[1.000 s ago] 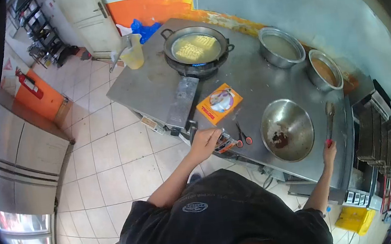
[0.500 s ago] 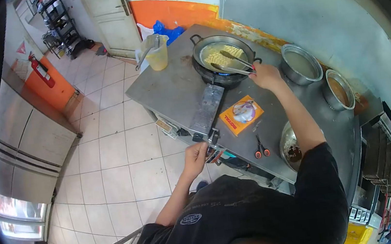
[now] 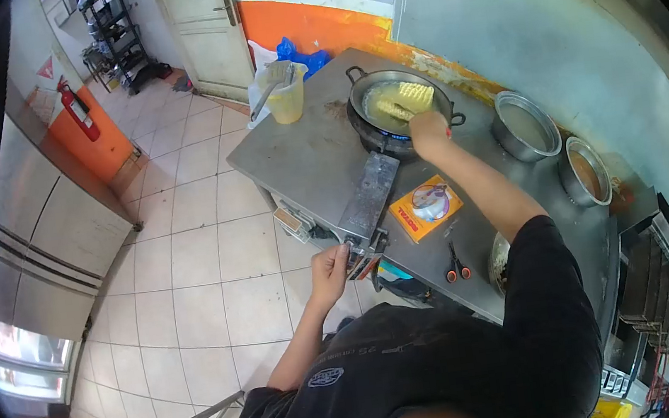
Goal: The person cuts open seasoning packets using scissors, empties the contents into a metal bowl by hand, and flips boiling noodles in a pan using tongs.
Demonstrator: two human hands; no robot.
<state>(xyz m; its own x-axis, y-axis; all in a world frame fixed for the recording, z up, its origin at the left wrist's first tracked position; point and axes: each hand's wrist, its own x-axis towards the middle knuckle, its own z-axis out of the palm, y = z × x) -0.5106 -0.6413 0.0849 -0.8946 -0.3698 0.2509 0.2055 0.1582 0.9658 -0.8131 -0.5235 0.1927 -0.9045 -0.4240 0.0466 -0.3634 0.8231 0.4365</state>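
Note:
My right hand point(image 3: 429, 135) is closed on metal tongs, which it now mostly hides, over the near rim of a wide two-handled pan point(image 3: 357, 96). Pale liquid fills the pan. A block of wavy instant noodles point(image 3: 417, 96) lies in it, one part tilted up and another lower on the left. Beneath the pan stands a gas burner with a blue flame; its long flat metal arm point(image 3: 371, 193) runs toward me. At the near end of that arm my left hand point(image 3: 329, 272) is closed on what looks like the burner knob, largely covered by the fingers.
On the steel table point(image 3: 287, 160) lie an orange box point(image 3: 426, 208) and orange-handled scissors point(image 3: 457, 265). Two metal pots, one with clear liquid point(image 3: 525, 125) and one with brownish liquid point(image 3: 585, 170), stand along the wall. A plastic jug point(image 3: 286, 102) sits at the far left corner.
My right hand has moved in closer over the pan, with the tongs steeper. The noodle block has gone from lying flat to partly tilted. My left hand stays at the burner arm.

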